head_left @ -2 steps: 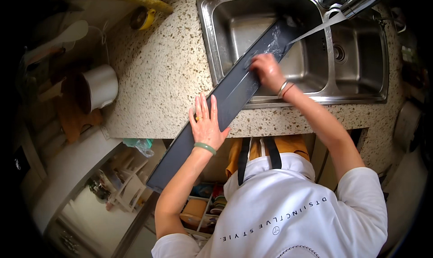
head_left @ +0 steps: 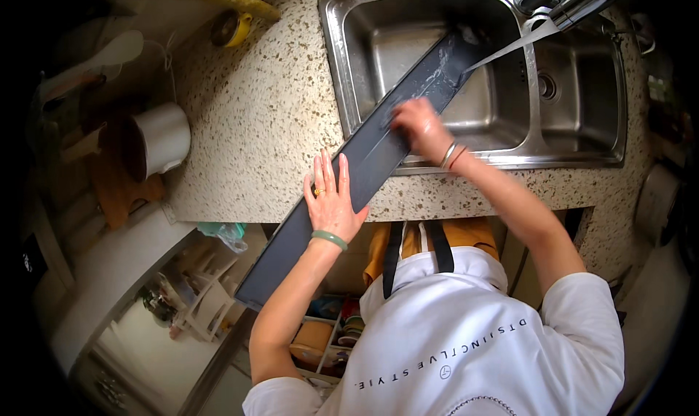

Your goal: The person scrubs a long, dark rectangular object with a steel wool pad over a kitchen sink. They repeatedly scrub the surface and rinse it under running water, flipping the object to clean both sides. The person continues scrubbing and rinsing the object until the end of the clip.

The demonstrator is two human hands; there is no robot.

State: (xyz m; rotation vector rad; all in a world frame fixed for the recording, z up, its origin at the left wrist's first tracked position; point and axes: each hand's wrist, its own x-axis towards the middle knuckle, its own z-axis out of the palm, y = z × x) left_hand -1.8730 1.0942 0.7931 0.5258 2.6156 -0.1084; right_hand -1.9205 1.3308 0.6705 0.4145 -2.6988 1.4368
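Observation:
A long dark grey panel [head_left: 368,157] with raised edges slants from the large sink basin across the counter and past its front edge. My left hand [head_left: 333,203] lies flat on its middle, fingers spread, thumb out to the right. Farther up the panel, my right hand [head_left: 422,128] presses on its surface with fingers curled and blurred by motion. Whatever lies under those fingers cannot be made out. From the faucet [head_left: 582,10], a stream of water [head_left: 510,48] runs onto the panel's far end, which is wet and streaked.
The double steel sink [head_left: 437,165] is set into a speckled counter [head_left: 247,125]. A white pot [head_left: 164,141] lies on its side at the left by a wooden board [head_left: 120,190]. A yellow cup [head_left: 234,29] stands at the back. Below is an open drawer [head_left: 320,332].
My right hand has slid a little down the panel, toward my left hand. The left hand and the panel have hardly moved.

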